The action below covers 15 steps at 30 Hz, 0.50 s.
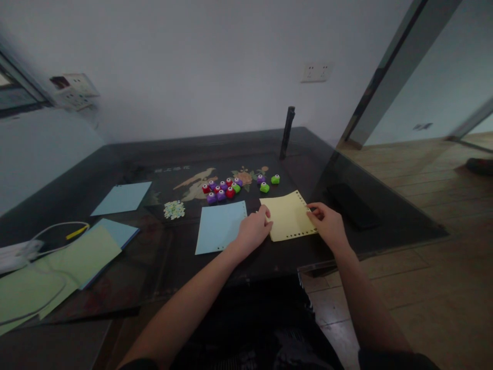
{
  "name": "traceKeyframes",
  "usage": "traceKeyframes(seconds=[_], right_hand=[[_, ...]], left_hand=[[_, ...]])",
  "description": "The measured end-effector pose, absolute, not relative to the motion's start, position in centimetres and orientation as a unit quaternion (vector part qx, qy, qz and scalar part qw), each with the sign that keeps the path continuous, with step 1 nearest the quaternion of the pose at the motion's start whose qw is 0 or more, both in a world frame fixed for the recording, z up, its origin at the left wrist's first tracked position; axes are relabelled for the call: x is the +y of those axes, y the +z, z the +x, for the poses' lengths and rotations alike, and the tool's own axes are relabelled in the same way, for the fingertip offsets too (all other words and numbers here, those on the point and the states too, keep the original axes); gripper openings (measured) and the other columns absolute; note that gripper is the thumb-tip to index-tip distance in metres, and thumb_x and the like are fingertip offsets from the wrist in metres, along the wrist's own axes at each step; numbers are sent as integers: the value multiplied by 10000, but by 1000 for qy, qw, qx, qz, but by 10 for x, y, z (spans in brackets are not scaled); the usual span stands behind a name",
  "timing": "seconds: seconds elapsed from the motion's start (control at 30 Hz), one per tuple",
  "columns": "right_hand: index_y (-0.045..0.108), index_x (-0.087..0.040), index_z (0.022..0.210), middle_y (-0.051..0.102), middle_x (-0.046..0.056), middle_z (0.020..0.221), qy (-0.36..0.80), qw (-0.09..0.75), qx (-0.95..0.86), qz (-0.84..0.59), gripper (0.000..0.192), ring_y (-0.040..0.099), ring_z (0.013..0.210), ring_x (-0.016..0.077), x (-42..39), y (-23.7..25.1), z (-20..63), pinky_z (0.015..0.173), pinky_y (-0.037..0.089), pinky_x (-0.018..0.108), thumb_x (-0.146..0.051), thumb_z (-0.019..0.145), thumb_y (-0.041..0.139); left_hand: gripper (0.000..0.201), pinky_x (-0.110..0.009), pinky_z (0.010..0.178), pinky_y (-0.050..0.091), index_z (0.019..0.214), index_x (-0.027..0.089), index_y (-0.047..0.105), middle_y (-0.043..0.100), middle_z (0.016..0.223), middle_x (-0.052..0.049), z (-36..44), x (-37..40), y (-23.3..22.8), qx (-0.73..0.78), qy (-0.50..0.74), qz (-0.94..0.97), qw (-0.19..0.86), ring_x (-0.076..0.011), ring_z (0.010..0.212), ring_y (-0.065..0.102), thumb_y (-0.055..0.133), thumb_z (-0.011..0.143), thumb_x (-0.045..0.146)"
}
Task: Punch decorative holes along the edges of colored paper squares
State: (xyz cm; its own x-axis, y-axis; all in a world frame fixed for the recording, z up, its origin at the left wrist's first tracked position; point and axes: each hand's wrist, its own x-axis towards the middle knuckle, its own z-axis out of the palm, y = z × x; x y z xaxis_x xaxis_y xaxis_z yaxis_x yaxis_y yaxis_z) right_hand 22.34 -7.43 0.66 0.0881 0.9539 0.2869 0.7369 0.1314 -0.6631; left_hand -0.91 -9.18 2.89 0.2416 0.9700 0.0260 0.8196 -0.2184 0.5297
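Observation:
A yellow paper sheet (288, 216) with punched holes along its edges lies on the dark table (162, 257). My left hand (253, 229) rests on its left edge, fingers curled. My right hand (326, 223) pinches its right edge. Left of it lies a light blue sheet (220, 226), also with holes along one edge. Beyond the sheets sits a cluster of small red, purple and green paper punches (224, 189), with two green ones (269, 183) and a purple one a little to the right.
A small pile of paper bits (174, 209) lies left of the punches. More blue (122, 198) and green sheets (57, 277) lie at the left, with a white cable (54, 234). A dark upright post (287, 132) stands at the back. A black flat object (352, 205) lies at the right.

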Motion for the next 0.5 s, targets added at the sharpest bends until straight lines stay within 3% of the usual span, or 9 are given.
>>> traceKeyframes(seconds=[0.5], right_hand=[[668,-200,877,627,41,707,124,334,-679,-642,215,557,631,183,-74,-2,224,610,415,297,-296,753,523]], left_hand=[[190,-295,676,417,1037,214,479,642,797,-62,-5,-93,30,595,136,774,168,-235,778,618,480,850,242]])
